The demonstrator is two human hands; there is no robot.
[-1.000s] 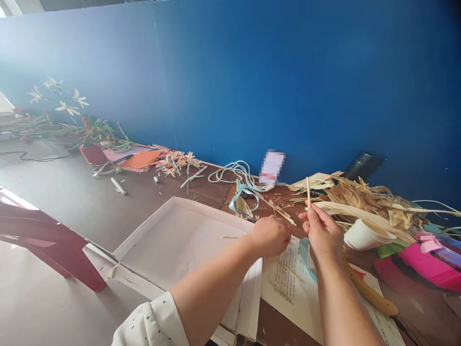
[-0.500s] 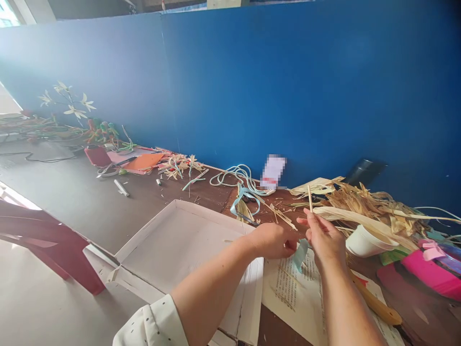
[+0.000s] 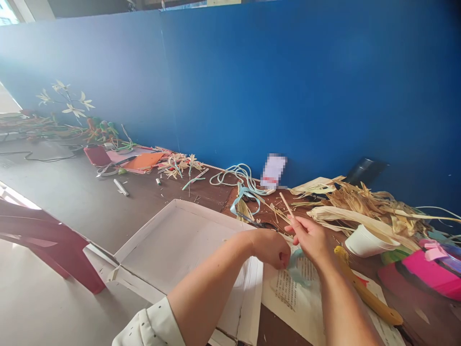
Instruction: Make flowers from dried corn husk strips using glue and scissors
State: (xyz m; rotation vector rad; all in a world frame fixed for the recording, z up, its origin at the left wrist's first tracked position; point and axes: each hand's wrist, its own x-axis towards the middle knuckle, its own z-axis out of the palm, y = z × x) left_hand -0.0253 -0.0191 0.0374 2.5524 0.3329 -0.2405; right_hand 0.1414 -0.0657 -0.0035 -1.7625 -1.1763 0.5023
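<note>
the right hand (image 3: pixel 310 240) has its fingers (image 3: pixel 296 226) pinched shut around the lower end of a thin wooden stick (image 3: pixel 286 203), which leans up and to the left above the table (image 3: pixel 90 202). just beside it, the left hand (image 3: pixel 271 248) is curled into a loose fist, its fingers closed on a pale blue strip (image 3: pixel 296 263) that hangs between the two hands. both hands sit over a printed page (image 3: pixel 288 293), which lies partly against the edge of a shallow white cardboard tray (image 3: pixel 173 240). to the right of the right hand stands a tilted white cup (image 3: pixel 362 240), with a heap of dried husks (image 3: pixel 363 202) behind it and a yellow handle (image 3: pixel 370 295) lying along the page. loops of light blue ribbon (image 3: pixel 245 194) rest beyond the hands, near the blue wall (image 3: pixel 288 86)
</note>
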